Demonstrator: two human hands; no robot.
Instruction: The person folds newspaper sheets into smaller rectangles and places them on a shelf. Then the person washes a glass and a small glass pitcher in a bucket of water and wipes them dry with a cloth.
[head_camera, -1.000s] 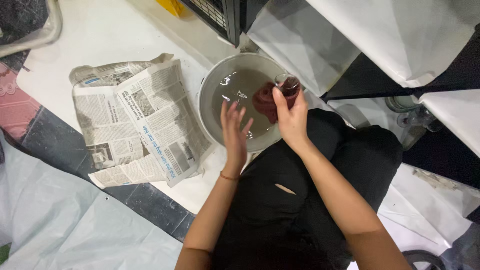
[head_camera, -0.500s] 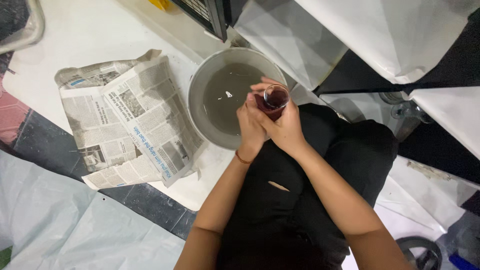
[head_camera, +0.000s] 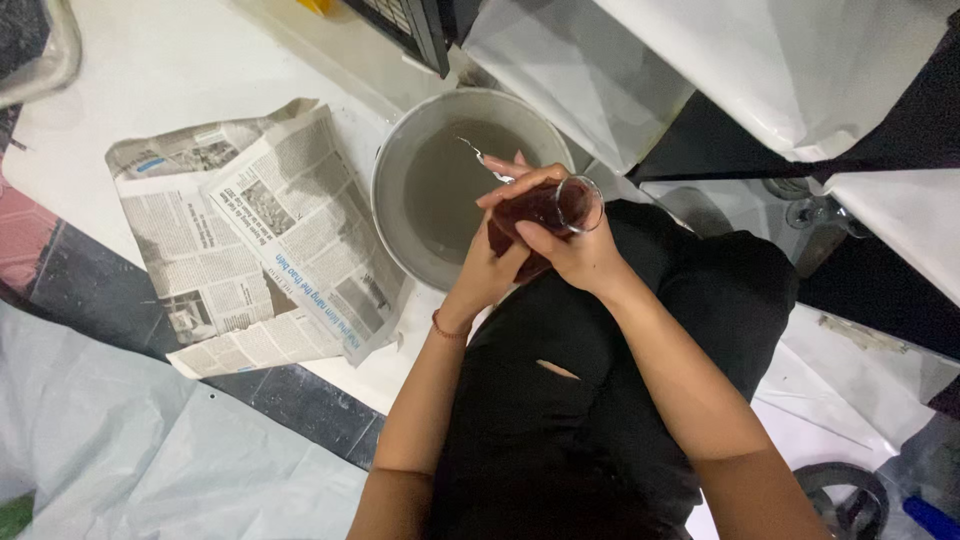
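Head camera looking down, we see both of our hands closed around a small clear drinking glass with a dark red tint (head_camera: 545, 215), held tilted with its round rim turned toward the right. Our right hand (head_camera: 575, 255) wraps the glass from below and behind, with the thumb laid along its upper side. Our left hand (head_camera: 490, 270) cups it from the left, and a thin red band sits on that wrist. We hold the glass just above the near right rim of a round grey metal basin (head_camera: 395, 165), which stands on the white floor (head_camera: 180, 70) and carries murky grey water. A thin bright streak shows on the water near the far side; we cannot tell what it is.

Just left of the basin lies a crumpled sheet of printed newspaper (head_camera: 250, 240), spread flat with grey columns of text, a few small photographs and a blue strip along its near right edge. Its right edge lies just beside the basin; whether they touch we cannot tell. Pale grey plastic sheeting (head_camera: 120, 450) covers the floor at the near left corner. Our black trousers (head_camera: 600, 400) fill the near middle. White wrapped panels (head_camera: 800, 70) lean at the far right.
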